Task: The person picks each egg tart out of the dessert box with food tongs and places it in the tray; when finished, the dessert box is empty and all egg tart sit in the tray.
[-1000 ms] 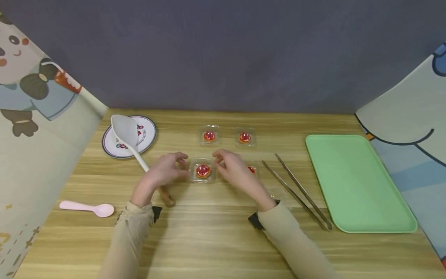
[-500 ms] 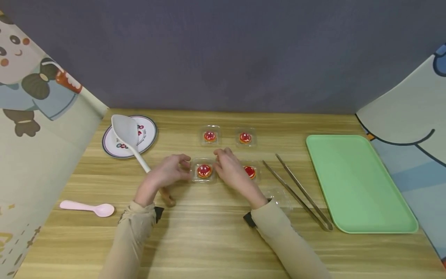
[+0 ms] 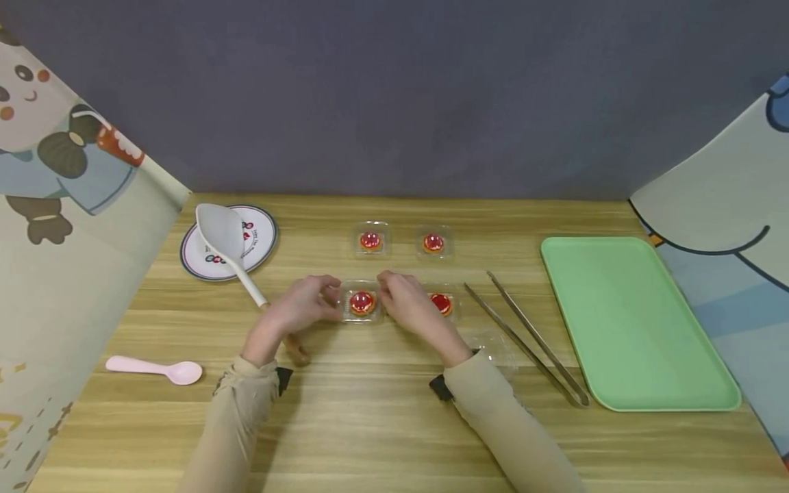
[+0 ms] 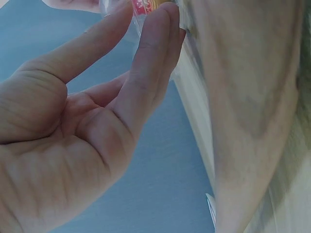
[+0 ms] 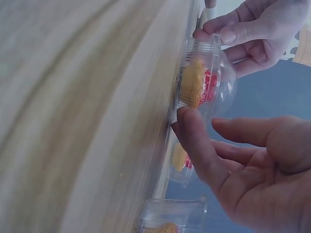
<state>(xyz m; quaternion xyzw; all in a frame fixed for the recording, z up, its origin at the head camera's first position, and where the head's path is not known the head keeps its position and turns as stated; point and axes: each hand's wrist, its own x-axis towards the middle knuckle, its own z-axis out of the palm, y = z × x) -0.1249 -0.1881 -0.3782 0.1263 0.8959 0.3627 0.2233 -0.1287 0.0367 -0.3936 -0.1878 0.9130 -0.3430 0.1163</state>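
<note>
A small clear plastic box (image 3: 360, 320) with a domed lid (image 5: 227, 85) stands on the table between my two hands. Inside it is a red-topped tart (image 3: 361, 302). My left hand (image 3: 302, 302) pinches the left edge of the box with thumb and fingers. On the opposite side my right hand (image 3: 411, 306) has its fingertips at the right edge, the thumb near the lid in the right wrist view. Another boxed tart (image 3: 440, 305) sits just right of the right hand, partly covered by it. Under the left forearm lies a white ladle-like spoon (image 3: 227, 239) with a wooden handle.
Two more boxed tarts (image 3: 370, 240) stand in a row behind. A loose clear lid (image 3: 493, 349) lies by metal tongs (image 3: 536, 342). At right is a green tray (image 3: 635, 322); at left, a round plate (image 3: 261, 233) and a pink spoon (image 3: 183, 372).
Both hands have closed in on the box from its two sides. The box has shifted slightly to the right; the right forearm has moved a little left, uncovering the loose lid.
</note>
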